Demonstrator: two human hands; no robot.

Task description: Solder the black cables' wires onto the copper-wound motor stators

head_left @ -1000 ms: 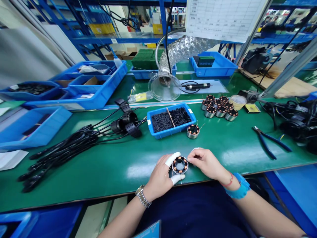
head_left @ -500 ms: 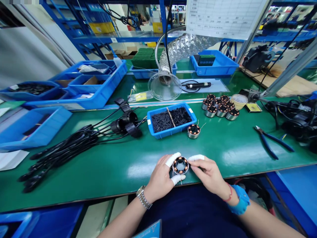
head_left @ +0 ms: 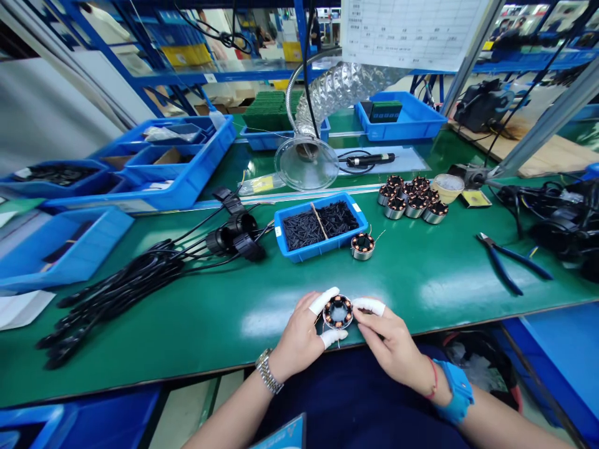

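Observation:
White finger covers sit on the thumb and a finger of my left hand [head_left: 304, 330], which grips a motor stator [head_left: 337, 312] by its rim near the bench's front edge. The stator is a metal ring with copper windings, its open centre facing me, and thin wires hang from it. At the ring's right side, my right hand [head_left: 390, 333] has its fingertips pinched together; whatever they hold is too small to make out. Another stator [head_left: 363, 247] with loose wires stands beyond my hands, beside a blue tray [head_left: 306, 254] of short black tubes.
Several stators [head_left: 414, 204] are grouped at the back right by a small tub [head_left: 448, 187]. Blue-handled cutters [head_left: 508, 262] lie to the right. Bundled black cables [head_left: 145, 274] cover the left side. A clear fume hood [head_left: 306, 163] hangs behind the tray.
The view has shifted slightly. My left hand keeps its hold on the stator, and my right fingers stay pinched at its right side with only a small shift.

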